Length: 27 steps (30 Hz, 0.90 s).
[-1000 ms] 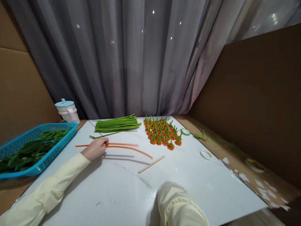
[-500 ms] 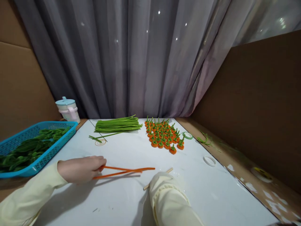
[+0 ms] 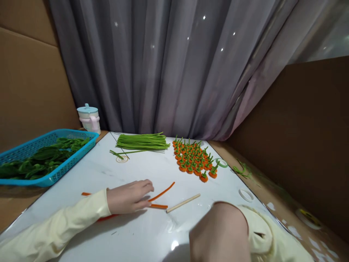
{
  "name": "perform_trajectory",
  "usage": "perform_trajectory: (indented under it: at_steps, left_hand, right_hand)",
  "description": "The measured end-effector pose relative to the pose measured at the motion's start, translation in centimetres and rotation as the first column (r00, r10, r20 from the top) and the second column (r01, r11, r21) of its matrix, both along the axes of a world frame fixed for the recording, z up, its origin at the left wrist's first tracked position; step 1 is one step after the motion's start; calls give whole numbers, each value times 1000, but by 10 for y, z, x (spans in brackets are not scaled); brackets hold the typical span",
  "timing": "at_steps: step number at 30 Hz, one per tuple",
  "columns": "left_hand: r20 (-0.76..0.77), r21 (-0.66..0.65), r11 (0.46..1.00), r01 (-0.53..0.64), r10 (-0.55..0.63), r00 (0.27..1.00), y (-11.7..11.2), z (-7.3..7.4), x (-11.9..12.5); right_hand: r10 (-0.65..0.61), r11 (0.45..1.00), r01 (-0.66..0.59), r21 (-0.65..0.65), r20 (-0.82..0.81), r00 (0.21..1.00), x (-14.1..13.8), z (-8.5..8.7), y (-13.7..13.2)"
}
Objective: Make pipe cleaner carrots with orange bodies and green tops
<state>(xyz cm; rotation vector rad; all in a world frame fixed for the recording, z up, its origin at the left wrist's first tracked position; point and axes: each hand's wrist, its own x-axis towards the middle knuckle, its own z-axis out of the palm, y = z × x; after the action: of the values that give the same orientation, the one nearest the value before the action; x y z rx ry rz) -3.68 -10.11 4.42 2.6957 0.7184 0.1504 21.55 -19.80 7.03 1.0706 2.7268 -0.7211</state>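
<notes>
White tabletop (image 3: pixel 152 167): left hand (image 3: pixel 131 197) over 2 orange strips (image 3: pixel 163 191).

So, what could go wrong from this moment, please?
The left hand could push an orange strip into the stick, as one strip's end lies close to it. Also, the right sleeve might brush the white ring, which lies near the table's edge.

Matt orange stems (image 3: pixel 159 206), smooth wooden stick (image 3: pixel 183 203), glossy white tabletop (image 3: pixel 147 168), blue plastic basket (image 3: pixel 49 179).
</notes>
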Motion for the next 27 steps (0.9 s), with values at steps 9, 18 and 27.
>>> perform_trajectory:
  at_steps: [9,18,27]
  left_hand:
    - [295,201,980,2,-62,953,-16,-58,19]
    - [344,363,931,45,-179,922,-15,-57,18]
    - [213,495,860,123,-258,942,-16,-62,17]
  right_hand:
    - [-246,948,211,238,127,961,11,-28,63]
    - [-364,830,204,520,226,904,0,-40,105]
    - [46,891,-98,442,126,991,-60,-27,121]
